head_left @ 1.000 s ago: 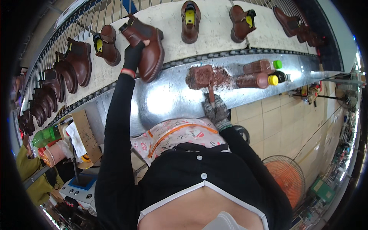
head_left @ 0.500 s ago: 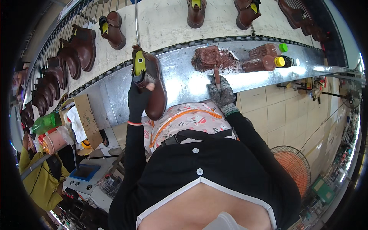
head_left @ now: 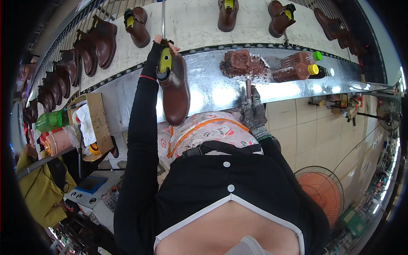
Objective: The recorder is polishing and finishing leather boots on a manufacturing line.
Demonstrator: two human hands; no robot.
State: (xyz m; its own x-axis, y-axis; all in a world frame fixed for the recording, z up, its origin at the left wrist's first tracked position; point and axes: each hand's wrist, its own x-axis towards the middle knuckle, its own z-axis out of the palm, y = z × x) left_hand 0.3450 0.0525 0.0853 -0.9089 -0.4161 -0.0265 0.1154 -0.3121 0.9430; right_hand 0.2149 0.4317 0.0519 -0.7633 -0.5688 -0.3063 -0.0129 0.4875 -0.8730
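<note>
Out past the fingers of the left hand (head_left: 154,55) and of the right hand (head_left: 253,111), a pale, chain-edged conveyor belt (head_left: 191,25), bearing brown boots (head_left: 228,19) spaced out beyond and to either side of the left fingers. On the near side of that belt, a shiny metal worktop (head_left: 208,78), ahead of the right fingertips. Well apart from the right fingers, lower and to the right, a round orange fan (head_left: 321,191). Nearer the body than either set of fingers, a pale printed apron (head_left: 212,127) with orange trim. Well left of the left fingers and lower, an open cardboard box (head_left: 97,121).

Grasped at its shaft end by the left fingers, bare-tipped in a black glove, one brown ankle boot (head_left: 176,97), toe pointing from those fingers toward the body. Just beyond the right fingertips, slightly left, a crumbly brown mass (head_left: 238,63). Up and right of the same fingers, two bottles of brown stuff (head_left: 293,73), yellow-capped and green-capped. Smallest, between the right fingers in mottled grey knit, a slim brown handle (head_left: 249,89), apparently gripped; cannot tell how tightly.
</note>
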